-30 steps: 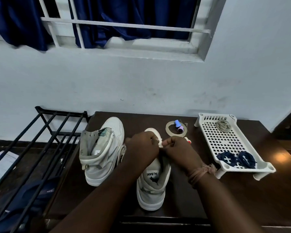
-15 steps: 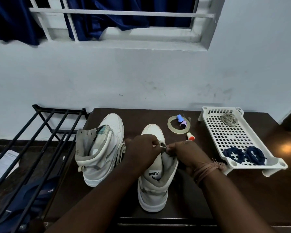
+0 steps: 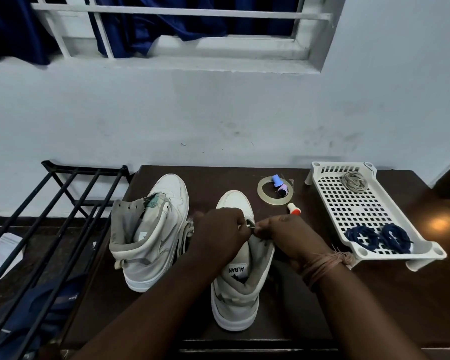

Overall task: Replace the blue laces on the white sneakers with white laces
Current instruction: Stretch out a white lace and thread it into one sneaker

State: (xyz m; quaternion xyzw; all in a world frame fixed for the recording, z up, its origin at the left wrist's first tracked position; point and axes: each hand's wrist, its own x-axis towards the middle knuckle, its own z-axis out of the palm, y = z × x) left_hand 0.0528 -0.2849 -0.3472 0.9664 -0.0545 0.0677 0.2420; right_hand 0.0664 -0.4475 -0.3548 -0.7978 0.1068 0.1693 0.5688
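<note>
1. Head view, hands: the left hand and right hand meet over the open throat of the right-hand sneaker. Both have fingers curled, pinching a thin pale lace end between their fingertips. Compared with a second ago, the hands sit lower and closer to the collar, and the pinch point is tighter.
2. Head view, meaning: judged from this, threading of the white lace through an upper eyelet is in progress. The eyelet itself is hidden by the fingers.
3. Head view, task things: the second sneaker stands just beside the first on the tabletop, untouched, tongue open, with no lace discernible.
4. Head view, container: the white perforated tray rests at the right side of the tabletop. Its near end holds two coiled blue laces, side by side. Its far end holds one coiled pale lace, likely reserved for the second sneaker.
5. Head view, other items: a tape ring lies beyond the sneakers, with two small spools lying within it.
</note>
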